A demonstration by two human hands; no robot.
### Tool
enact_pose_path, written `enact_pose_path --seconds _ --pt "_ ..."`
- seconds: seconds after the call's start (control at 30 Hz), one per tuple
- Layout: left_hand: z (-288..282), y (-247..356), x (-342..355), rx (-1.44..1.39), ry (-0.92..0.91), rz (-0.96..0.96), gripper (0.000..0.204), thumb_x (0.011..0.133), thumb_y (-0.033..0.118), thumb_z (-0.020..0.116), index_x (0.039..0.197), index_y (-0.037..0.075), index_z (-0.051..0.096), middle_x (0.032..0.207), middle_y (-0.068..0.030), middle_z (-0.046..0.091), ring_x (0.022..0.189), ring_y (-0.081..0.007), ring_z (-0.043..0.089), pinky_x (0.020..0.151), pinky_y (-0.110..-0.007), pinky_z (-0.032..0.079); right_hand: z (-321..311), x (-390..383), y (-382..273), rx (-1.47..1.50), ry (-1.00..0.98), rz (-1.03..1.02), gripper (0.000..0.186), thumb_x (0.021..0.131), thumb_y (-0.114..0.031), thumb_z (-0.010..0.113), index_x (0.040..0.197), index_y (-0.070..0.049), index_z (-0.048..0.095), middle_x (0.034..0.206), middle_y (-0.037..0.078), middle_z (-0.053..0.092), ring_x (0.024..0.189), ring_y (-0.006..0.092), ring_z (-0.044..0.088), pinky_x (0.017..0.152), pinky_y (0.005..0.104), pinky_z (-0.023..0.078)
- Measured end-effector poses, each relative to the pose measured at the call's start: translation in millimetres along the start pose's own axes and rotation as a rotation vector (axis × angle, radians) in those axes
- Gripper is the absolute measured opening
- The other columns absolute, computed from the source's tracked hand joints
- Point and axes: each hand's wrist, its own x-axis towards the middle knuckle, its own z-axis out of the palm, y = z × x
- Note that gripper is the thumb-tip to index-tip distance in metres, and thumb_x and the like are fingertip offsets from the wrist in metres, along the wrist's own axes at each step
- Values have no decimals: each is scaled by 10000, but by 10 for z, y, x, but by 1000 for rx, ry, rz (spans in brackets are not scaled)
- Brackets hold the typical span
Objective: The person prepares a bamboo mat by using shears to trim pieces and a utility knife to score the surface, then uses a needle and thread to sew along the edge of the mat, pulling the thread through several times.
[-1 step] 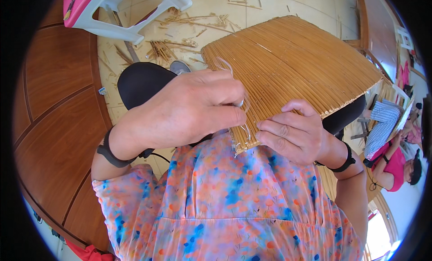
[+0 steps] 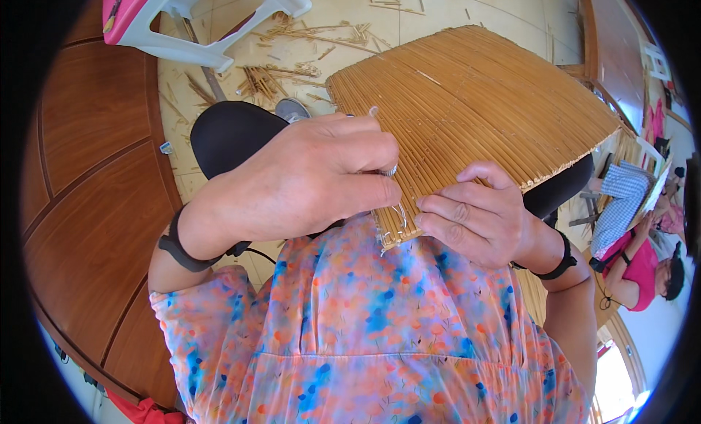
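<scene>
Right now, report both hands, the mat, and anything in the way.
Left hand pinching thread. Right hand on near end of mat. Mat over right leg. Loose sticks on floor, away from hands.

Stick mat (image 2: 478, 106) lies over the right knee (image 2: 561, 192); left hand (image 2: 314, 165) at its near left edge, right hand (image 2: 476, 218) on its near end. Scraps (image 2: 264, 81) on floor (image 2: 429, 31) between mat and stool (image 2: 171, 46) (brush (image 2: 115, 12) on top), ahead-left. Another person (image 2: 637, 278) far right.
</scene>
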Motion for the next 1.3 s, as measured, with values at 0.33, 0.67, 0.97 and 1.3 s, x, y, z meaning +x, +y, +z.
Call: enact_pose_path --seconds 0.33,0.67,0.97,1.3 --pt "-10 0 61 63 -5 41 158 712 119 686 862 72 691 834 -48 554 698 -240 521 609 -349 391 19 -7 4 -19 9 -5 197 736 -98 702 916 -17 692 942 95 677 779 189 626 732 358 499" --pt "0 -15 58 97 -23 27 160 696 129 676 850 86 686 811 -34 530 702 -227 518 626 -345 398 46 -2 -10 -10 35 12 138 792 -110 689 910 -38 698 926 96 710 743 192 644 747 354 452" --pt "-30 -6 88 110 -47 41 156 705 137 665 854 90 675 819 -31 523 708 -227 512 630 -346 389 24 -2 2 -16 13 0 200 732 -95 710 917 -20 694 944 90 678 784 189 620 734 361 501" --pt "11 -73 119 37 -30 69 156 715 95 680 866 62 659 811 -57 518 707 -252 512 598 -354 407 4 -7 36 -9 21 -4 199 732 -94 710 916 -20 695 927 86 679 777 189 620 728 360 501"
